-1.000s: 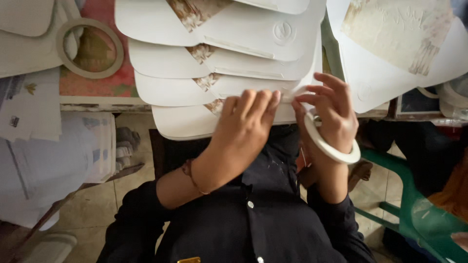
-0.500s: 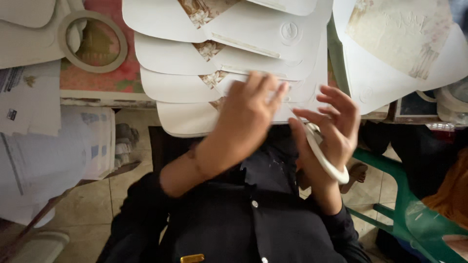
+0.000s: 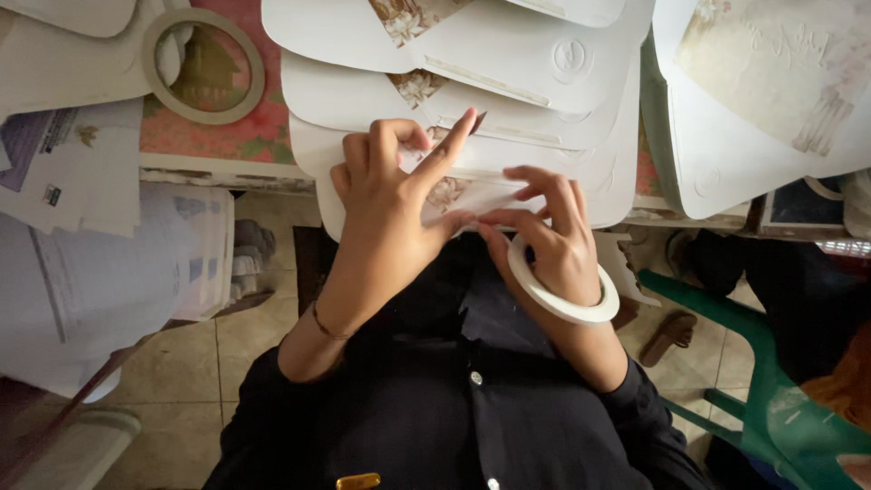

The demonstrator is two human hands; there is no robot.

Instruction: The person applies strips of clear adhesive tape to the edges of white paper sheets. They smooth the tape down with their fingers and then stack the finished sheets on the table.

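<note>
The left hand (image 3: 390, 204) lies spread on the lowest white card (image 3: 581, 186) of the fanned stack in the middle of the frame, forefinger stretched up and to the right, thumb drawn in against the card's near edge; it clamps nothing, it only presses. The right hand (image 3: 549, 231) sits just beside it, right of centre, its thumb and fingertips pinched together on what looks like a thin strip at that same edge (too small to be sure it is tape). A white tape roll (image 3: 562, 295) hangs around that hand like a bangle, close to the wrist.

What could go wrong, to my eye: the strip could land crooked or crease, since both thumbs crowd one small spot and the card overhangs the worktop (image 3: 227, 136) edge with nothing under it. The stack above is loose and overlapping, so a push from the left palm might slide the cards out of line. The roll, swinging free, could drag on the strip or slip down the hand.

Against half a second ago, the left hand has turned from lying flat across the card to arching with the forefinger pointing up. The right hand has dropped its raised fingers and closed in on the edge, and the roll now lies flatter.
</note>
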